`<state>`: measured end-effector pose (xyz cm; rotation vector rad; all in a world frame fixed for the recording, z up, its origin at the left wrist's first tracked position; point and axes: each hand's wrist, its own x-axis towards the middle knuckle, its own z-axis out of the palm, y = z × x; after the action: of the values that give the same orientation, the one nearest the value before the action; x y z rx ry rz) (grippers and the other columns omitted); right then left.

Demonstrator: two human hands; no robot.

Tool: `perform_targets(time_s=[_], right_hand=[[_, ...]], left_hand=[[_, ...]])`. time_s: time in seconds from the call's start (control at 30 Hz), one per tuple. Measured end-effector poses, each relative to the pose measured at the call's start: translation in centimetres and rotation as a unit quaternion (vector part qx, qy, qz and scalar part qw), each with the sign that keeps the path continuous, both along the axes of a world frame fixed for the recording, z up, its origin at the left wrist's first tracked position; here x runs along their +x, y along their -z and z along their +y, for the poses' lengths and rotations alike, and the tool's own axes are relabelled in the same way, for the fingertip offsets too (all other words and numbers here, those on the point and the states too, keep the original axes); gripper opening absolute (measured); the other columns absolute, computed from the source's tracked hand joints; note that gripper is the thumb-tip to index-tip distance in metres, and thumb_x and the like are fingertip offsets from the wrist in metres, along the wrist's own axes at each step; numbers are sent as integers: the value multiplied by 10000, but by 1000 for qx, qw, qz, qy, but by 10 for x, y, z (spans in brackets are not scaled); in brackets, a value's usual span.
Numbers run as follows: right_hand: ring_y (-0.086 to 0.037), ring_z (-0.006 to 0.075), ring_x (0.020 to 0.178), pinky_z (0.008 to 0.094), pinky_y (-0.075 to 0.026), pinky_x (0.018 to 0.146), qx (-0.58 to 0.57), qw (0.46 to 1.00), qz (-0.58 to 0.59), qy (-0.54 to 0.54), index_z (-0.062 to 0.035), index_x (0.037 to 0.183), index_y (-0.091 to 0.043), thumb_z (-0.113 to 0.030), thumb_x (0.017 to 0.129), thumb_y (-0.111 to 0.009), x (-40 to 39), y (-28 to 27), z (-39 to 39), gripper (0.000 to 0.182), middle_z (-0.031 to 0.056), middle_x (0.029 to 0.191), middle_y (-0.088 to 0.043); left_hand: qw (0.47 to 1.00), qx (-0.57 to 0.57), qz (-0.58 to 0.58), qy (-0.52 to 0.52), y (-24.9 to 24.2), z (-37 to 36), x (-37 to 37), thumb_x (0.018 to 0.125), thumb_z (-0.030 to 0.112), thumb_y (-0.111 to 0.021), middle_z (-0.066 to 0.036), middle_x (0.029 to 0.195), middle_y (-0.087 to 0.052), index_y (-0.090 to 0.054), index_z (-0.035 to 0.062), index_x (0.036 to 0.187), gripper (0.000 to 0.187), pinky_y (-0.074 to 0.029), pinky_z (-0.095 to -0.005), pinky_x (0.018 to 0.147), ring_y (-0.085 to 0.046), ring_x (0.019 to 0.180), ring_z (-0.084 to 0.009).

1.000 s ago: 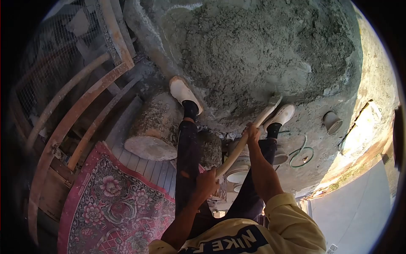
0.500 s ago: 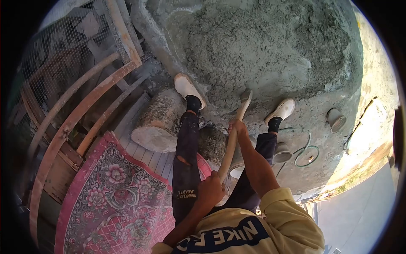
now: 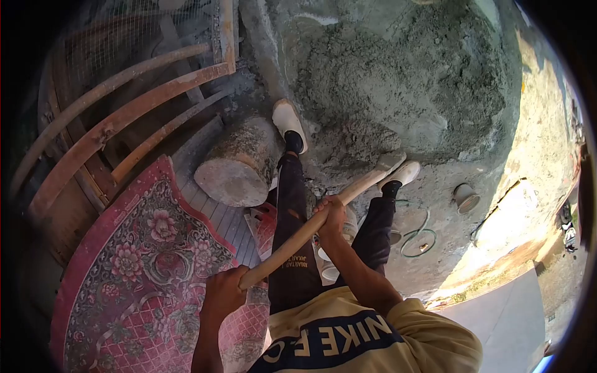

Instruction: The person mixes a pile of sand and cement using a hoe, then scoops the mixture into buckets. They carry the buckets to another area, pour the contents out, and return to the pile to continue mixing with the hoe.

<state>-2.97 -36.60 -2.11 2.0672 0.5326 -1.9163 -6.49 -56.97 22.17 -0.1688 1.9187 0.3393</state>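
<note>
My left hand (image 3: 225,292) is closed round the end of the hoe's wooden handle (image 3: 280,255), over the patterned rug. Further along that handle, my right hand (image 3: 331,217) grips it in front of my legs. The hoe's grey, mortar-smeared head (image 3: 392,163) is low beside my right shoe (image 3: 401,175); its blade cannot be made out clearly against the wet mortar (image 3: 373,74). The mortar spreads in a rough heap on the ground ahead of my feet. My left shoe (image 3: 288,121) stands at the heap's near left edge.
A log-like round block (image 3: 233,180) stands by my left leg. Left of it are curved wooden rails (image 3: 130,118) and a pink floral rug (image 3: 155,267). Buckets, one a grey bucket (image 3: 466,198), and a thin green hose (image 3: 418,242) lie to the right.
The hoe's handle has swung from steep to slanted, with its head moving right towards my right shoe. My left hand has moved left and my right hand slightly down-left. The view has shifted.
</note>
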Motion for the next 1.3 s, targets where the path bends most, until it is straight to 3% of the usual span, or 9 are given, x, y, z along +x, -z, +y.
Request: perform_targets(time_s=[0.23, 0.33, 0.5, 0.7, 0.83, 0.93, 1.07, 1.17, 1.3], right_hand=[[-538, 236, 621, 394, -510, 612, -15, 997, 59, -41, 17, 821, -497, -61, 795, -541, -43, 40, -31, 93, 102, 716, -490], [-547, 235, 602, 386, -516, 597, 25, 992, 72, -99, 40, 809, -501, -64, 795, -546, -80, -11, -19, 114, 104, 693, -495], [-543, 214, 557, 353, -511, 548, 199, 931, 245, -184, 49, 744, -495, -28, 785, -536, -168, -13, 53, 96, 104, 649, -499], [-490, 159, 443, 297, -446, 412, 244, 849, 269, -384, 32, 721, -511, -46, 775, -541, -251, 92, 155, 100, 61, 577, -487], [-507, 146, 427, 297, -436, 401, 159, 770, 140, -602, 0, 712, -558, -108, 784, -566, -159, 189, 171, 130, 54, 551, -505], [-513, 147, 424, 304, -438, 408, 143, 667, 65, -728, -3, 725, -565, -132, 794, -556, -80, 194, 176, 147, 60, 554, -526], [-510, 151, 419, 291, -425, 387, 106, 736, 58, -666, -15, 708, -546, -114, 797, -563, -60, 154, 202, 134, 51, 527, -507], [-499, 150, 405, 288, -422, 373, 120, 735, 70, -663, -15, 701, -537, -91, 799, -558, -66, 104, 210, 126, 50, 522, -499], [-488, 145, 394, 289, -419, 364, 116, 699, 91, -700, -9, 707, -535, -75, 796, -549, -111, 61, 185, 112, 53, 535, -497]], left_hand=[[980, 21, 195, -27, 155, -107, 58, 631, 27, -685, -156, 742, -642, -575, 46, 758, 169, -470, -446, 603, -630, 708, -346], [973, -2, 231, -24, 173, -102, 66, 621, 44, -703, -160, 719, -634, -566, 49, 735, 178, -458, -441, 598, -620, 696, -352], [929, 153, 260, -212, 195, 12, 30, 656, 140, -773, -156, 699, -626, -574, 47, 754, 241, -465, -440, 597, -626, 687, -363], [853, 213, 162, -449, 274, 231, 35, 752, 163, -696, -227, 740, -634, -648, 5, 860, 197, -494, -431, 639, -643, 742, -397], [840, 117, -29, -528, 282, 346, 123, 716, 185, -674, -162, 614, -616, -600, -13, 735, 213, -472, -406, 552, -651, 599, -304], [787, 38, -228, -573, 255, 386, 157, 674, 200, -683, -124, 593, -624, -613, 0, 682, 212, -475, -379, 500, -638, 549, -247], [779, 93, -248, -568, 203, 399, 172, 651, 204, -681, -140, 581, -624, -622, -7, 658, 219, -483, -372, 503, -650, 564, -240], [749, 226, -258, -567, 164, 396, 170, 679, 175, -659, -114, 566, -597, -592, 2, 654, 187, -441, -394, 493, -593, 512, -224], [751, 263, -210, -568, 157, 386, 160, 711, 179, -664, -139, 609, -604, -583, -8, 694, 204, -451, -402, 547, -604, 571, -247]])
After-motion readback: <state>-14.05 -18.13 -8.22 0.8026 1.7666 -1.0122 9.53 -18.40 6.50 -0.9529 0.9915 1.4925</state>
